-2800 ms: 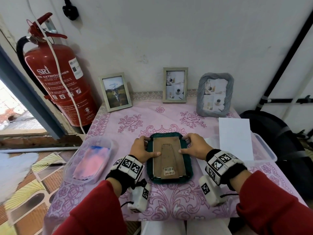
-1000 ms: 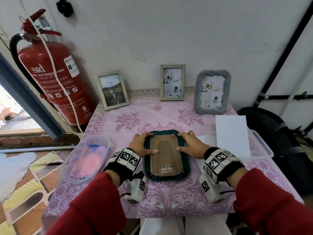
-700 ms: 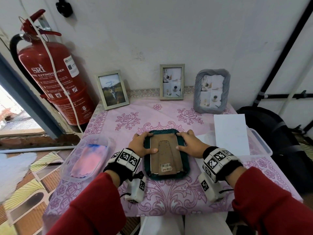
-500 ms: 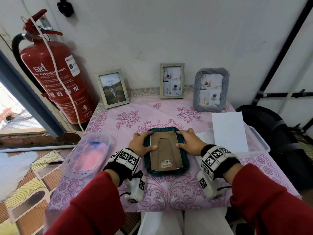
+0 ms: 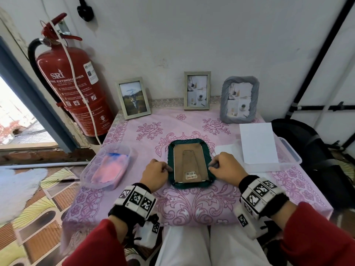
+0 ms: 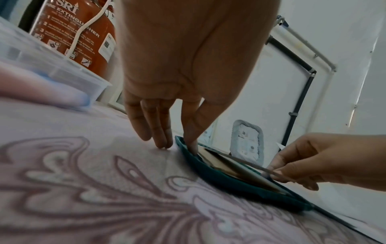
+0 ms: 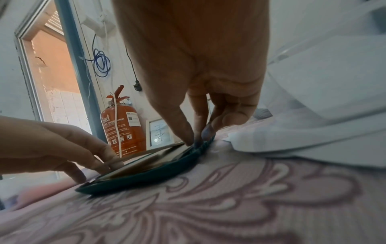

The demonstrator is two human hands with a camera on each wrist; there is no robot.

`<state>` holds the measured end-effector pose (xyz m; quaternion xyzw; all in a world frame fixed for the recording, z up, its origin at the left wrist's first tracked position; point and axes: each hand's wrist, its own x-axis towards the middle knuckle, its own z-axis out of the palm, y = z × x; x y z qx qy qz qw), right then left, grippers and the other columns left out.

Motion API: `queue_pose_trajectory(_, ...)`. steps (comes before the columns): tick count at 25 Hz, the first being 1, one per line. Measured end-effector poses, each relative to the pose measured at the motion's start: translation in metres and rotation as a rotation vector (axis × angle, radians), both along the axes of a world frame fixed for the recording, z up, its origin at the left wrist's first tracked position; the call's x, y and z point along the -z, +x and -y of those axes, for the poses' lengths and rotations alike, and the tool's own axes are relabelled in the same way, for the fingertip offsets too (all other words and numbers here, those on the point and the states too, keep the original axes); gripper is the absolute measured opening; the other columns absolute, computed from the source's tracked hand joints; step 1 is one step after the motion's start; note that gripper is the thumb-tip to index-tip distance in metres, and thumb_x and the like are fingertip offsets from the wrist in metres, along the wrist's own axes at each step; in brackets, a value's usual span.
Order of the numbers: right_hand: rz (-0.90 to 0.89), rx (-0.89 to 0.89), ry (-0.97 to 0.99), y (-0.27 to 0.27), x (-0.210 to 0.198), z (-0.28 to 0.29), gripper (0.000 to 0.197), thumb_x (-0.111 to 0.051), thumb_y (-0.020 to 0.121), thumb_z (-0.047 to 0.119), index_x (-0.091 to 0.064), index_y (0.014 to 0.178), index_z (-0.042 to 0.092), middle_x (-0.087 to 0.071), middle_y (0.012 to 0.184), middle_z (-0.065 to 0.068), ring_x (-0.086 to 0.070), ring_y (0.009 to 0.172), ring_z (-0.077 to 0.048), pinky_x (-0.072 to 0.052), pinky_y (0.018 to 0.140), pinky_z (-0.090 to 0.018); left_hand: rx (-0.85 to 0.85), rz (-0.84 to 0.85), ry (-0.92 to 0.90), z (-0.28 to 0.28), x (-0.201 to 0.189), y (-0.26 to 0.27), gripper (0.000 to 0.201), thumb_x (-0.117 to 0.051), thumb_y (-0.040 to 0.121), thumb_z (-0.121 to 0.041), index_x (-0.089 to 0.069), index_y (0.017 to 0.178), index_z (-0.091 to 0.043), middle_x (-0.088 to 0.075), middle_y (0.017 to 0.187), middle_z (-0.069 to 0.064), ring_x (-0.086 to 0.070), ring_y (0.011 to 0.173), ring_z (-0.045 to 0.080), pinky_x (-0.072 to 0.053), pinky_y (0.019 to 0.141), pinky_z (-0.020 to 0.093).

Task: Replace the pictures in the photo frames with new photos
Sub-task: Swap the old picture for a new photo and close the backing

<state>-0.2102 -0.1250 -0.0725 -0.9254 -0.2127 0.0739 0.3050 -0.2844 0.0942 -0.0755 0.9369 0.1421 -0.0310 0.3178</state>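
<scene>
We see the dark green frame (image 5: 190, 184) lying face down at the centre of the surface (image 5: 201, 206), its brown backing board (image 5: 189, 164) up, a barcode sticker at the 6 o'clock end. Its rim is ribbed, corners rounded. The long axis runs 12 to 6 o'clock, the folded stand narrowing toward 12. Our left hand (image 5: 156, 174) sits at the frame's 9 o'clock edge, thumb tip down inside the rim, the other fingertips (image 6: 160, 140) on the cloth. Our right hand (image 5: 226, 167) at 3 o'clock pinches the backing's edge, raised slightly there. Three more frames stand along the wall at 12 o'clock
</scene>
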Motion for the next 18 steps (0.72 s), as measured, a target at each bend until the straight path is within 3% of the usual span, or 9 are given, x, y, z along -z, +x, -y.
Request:
queue_pose_trajectory(3, -0.031, 0.031, 0.037, -0.008, 0.004, -0.001, 0.016, -0.059, 0.08, 0.002, -0.074, 0.086, 0.0, -0.072, 0.087, -0.014, -0.055, 0.069, -0.011, -0.041, 0.067, -0.019, -0.011, 0.018, -0.009, 0.008, 0.002, -0.005, 0.033, -0.044, 0.088, -0.001, -0.069, 0.105, -0.013, -0.047, 0.118, 0.018, -0.05, 0.11, 0.033, -0.038, 0.102, 0.038)
queue_pose_trajectory(8, -0.07, 0.048, 0.077, -0.015, 0.006, -0.001, 0.019, -0.059, 0.083, 0.003, -0.07, 0.099, -0.001, -0.071, 0.09, -0.018, -0.056, 0.071, -0.012, -0.04, 0.065, -0.014, -0.042, 0.051, -0.052, 0.009, 0.004, -0.01, 0.03, -0.047, 0.087, -0.001, -0.069, 0.105, -0.01, -0.047, 0.117, 0.018, -0.049, 0.111, 0.032, -0.038, 0.103, 0.036)
queue_pose_trajectory(12, -0.09, 0.013, 0.109, -0.024, 0.004, 0.005, 0.028, -0.066, 0.081, 0.007, -0.067, 0.108, 0.002, -0.07, 0.094, -0.014, -0.055, 0.072, -0.008, -0.039, 0.058, -0.002, -0.029, 0.108, -0.082, 0.011, 0.004, -0.02, 0.021, -0.062, 0.082, -0.01, -0.067, 0.102, -0.009, -0.045, 0.1, 0.005, -0.054, 0.103, 0.025, -0.041, 0.094, 0.025)
queue_pose_trajectory(14, -0.046, -0.018, 0.086, -0.03, 0.003, 0.007, 0.033, -0.069, 0.078, 0.008, -0.066, 0.111, 0.003, -0.069, 0.096, -0.012, -0.056, 0.076, -0.008, -0.038, 0.063, -0.005, -0.028, 0.138, -0.033, 0.013, 0.006, -0.027, 0.023, -0.069, 0.077, -0.018, -0.067, 0.099, -0.011, -0.045, 0.097, 0.002, -0.053, 0.097, 0.021, -0.043, 0.087, 0.022)
queue_pose_trajectory(18, 0.014, 0.016, 0.101, -0.038, 0.003, 0.009, 0.036, -0.072, 0.075, 0.009, -0.066, 0.11, 0.007, -0.064, 0.084, -0.005, -0.053, 0.069, -0.009, -0.043, 0.069, -0.017, -0.074, 0.195, 0.032, 0.017, 0.009, -0.036, 0.022, -0.072, 0.075, -0.026, -0.069, 0.094, -0.015, -0.047, 0.095, 0.001, -0.052, 0.091, 0.017, -0.046, 0.087, 0.028)
